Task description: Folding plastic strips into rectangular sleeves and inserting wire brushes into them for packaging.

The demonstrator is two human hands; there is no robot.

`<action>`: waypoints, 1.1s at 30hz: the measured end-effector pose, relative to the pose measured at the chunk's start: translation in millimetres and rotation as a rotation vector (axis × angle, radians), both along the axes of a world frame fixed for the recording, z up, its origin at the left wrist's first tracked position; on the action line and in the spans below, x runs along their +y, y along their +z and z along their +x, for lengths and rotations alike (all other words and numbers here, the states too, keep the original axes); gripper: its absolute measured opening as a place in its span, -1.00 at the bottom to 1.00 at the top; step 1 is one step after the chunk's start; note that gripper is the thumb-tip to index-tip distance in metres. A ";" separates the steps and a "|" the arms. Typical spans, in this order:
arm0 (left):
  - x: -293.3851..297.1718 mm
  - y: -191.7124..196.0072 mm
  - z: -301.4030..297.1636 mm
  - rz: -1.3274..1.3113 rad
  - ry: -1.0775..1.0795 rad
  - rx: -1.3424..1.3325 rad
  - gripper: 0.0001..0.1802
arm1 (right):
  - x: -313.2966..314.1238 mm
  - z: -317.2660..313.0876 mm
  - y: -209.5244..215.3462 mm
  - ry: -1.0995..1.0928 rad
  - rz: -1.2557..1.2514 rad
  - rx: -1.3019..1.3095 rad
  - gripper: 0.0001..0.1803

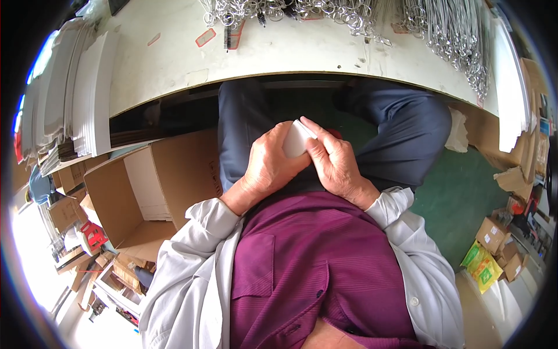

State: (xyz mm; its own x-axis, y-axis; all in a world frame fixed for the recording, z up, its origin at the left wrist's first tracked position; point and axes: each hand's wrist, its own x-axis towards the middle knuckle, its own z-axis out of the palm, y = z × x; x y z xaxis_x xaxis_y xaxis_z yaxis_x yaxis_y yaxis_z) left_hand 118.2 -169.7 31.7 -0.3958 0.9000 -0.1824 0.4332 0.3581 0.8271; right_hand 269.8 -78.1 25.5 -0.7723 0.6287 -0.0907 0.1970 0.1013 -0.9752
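Above my lap, just short of the table's near edge, both hands meet around a small white box-like piece (297, 138). My left hand (268, 158) is closed round its left side. Fingers and thumb of my right hand (336, 164) press on its right edge and upper corner. Smooth pale faces of the piece show between the hands; the fingers cover the rest, so its exact kind cannot be made out.
Wire rods with looped ends (349, 14) lie heaped along the table (163, 64), a black-bristled brush (227, 38) among them. White flat cartons (96, 93) stand stacked at the left. An open cardboard box (183, 168) sits below, left of my legs. A yellow-green bag (482, 267) lies right.
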 end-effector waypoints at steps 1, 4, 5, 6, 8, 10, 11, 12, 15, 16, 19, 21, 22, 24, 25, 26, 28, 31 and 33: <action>-0.5 -2.7 0.8 0.007 0.008 0.037 -0.39 | -1.1 -0.4 0.6 0.016 0.078 -0.037 -0.42; -1.5 -9.8 -0.5 0.023 0.011 0.049 -0.39 | -4.1 -3.3 -5.7 0.017 0.216 -0.054 -0.41; -0.6 -9.4 -0.6 0.023 0.013 0.050 -0.39 | -3.7 -5.0 -7.8 -0.006 0.262 -0.029 -0.43; 0.7 -8.5 -0.8 0.010 0.014 0.047 -0.40 | -2.6 -5.5 -8.0 -0.004 0.262 -0.027 -0.43; -0.4 -8.0 -0.8 -0.005 0.012 0.042 -0.40 | -2.3 -5.6 -6.3 0.016 0.195 -0.027 -0.44; -3.3 -6.6 -2.1 -0.021 0.026 0.040 -0.45 | -3.6 -6.4 -11.3 0.010 0.173 0.008 -0.46; -4.3 -6.4 -1.7 -0.019 0.029 0.048 -0.45 | -4.0 -7.4 -13.8 0.005 0.151 0.044 -0.48; -4.6 -6.1 0.4 -0.021 0.027 0.049 -0.48 | -4.0 -7.2 -14.0 0.008 0.153 0.054 -0.48; -2.1 -4.2 -0.7 0.011 0.008 0.103 -0.56 | -3.2 -11.2 -14.2 -0.058 0.168 0.106 -0.59; -1.2 -4.1 -0.2 0.040 -0.001 0.155 -0.56 | -3.9 -11.8 -13.6 -0.048 0.175 0.128 -0.59; -3.3 7.3 -6.4 0.031 -0.032 0.126 -0.43 | 1.7 -12.3 -9.4 -0.110 -0.009 0.039 -0.61; -14.2 17.6 -14.7 -0.015 -0.096 0.134 -0.28 | 10.8 -14.3 -3.5 -0.212 -0.139 0.097 -0.62; -21.5 25.8 -19.1 -0.016 -0.113 0.132 -0.26 | 17.4 -16.2 4.6 -0.237 -0.175 0.115 -0.62; -36.8 37.8 -30.2 -0.090 -0.111 0.180 -0.25 | 28.9 -21.0 7.2 -0.258 -0.081 0.185 -0.64; -41.8 46.3 -38.1 -0.097 -0.052 0.230 -0.26 | 36.6 -21.5 13.7 -0.209 0.060 0.156 -0.66; -44.2 52.8 -46.8 -0.101 0.000 0.274 -0.27 | 44.5 -21.4 18.9 -0.169 0.204 0.119 -0.68; -35.3 66.1 -77.4 -0.097 0.123 0.375 -0.38 | 64.8 -23.9 29.9 -0.272 0.438 0.157 -0.77; -26.0 74.2 -141.8 -0.013 0.248 0.688 -0.41 | 97.9 -25.3 38.1 -0.395 0.774 0.151 -0.83; -13.6 73.8 -195.6 -0.025 0.345 0.821 -0.40 | 116.4 -24.6 35.8 -0.450 0.789 0.110 -0.85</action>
